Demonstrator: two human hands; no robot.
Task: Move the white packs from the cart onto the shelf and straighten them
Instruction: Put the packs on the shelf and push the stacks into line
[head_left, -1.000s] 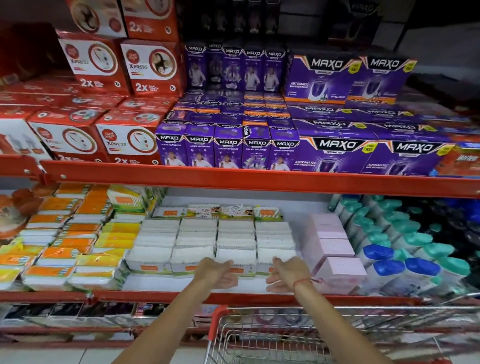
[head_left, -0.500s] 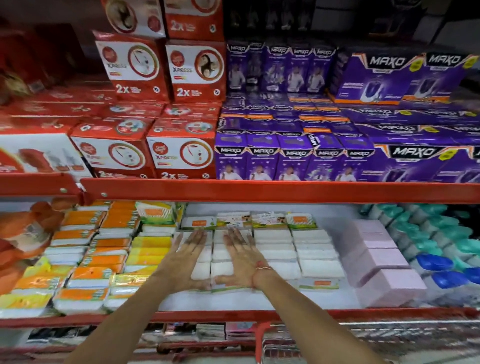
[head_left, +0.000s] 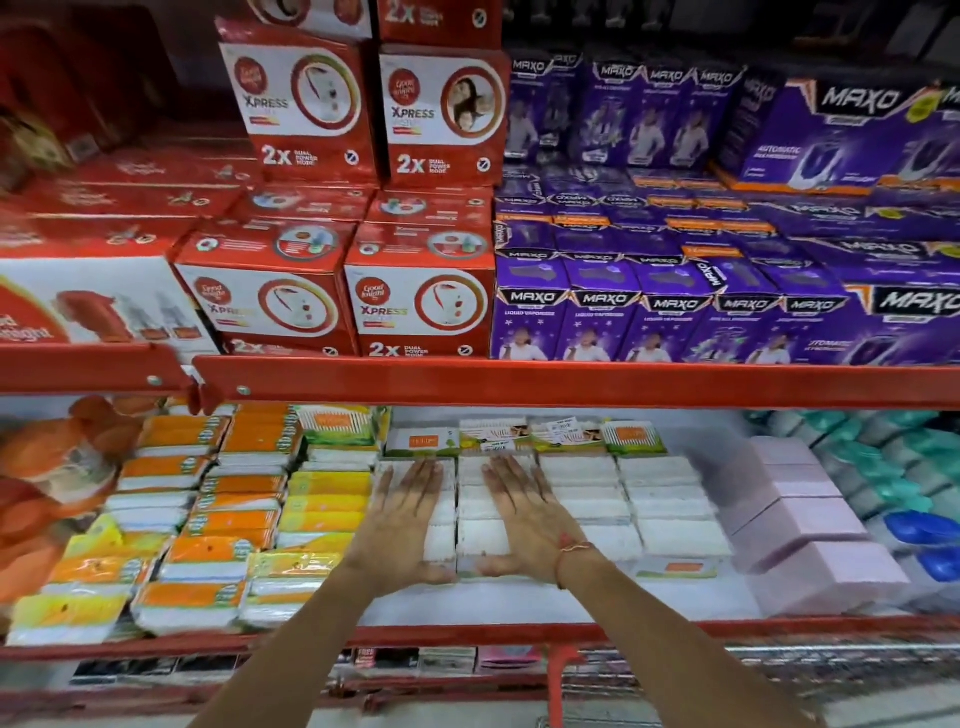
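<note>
- Left hand (head_left: 410, 519) and right hand (head_left: 524, 519) lay flat on white packs (head_left: 670, 512), fingers spread, gripping nothing.
- Packs sat in rows on shelf (head_left: 519, 605), already there.
- Cart (head_left: 779, 670) contents hidden; remaining stock unknown.
- Probably straightening stage; front row still looked uneven.

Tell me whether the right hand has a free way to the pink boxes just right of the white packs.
Probably yes. The right hand lies flat on the white packs, and only low white rows lie between it and the pink boxes, whose near faces are uncovered.
</note>
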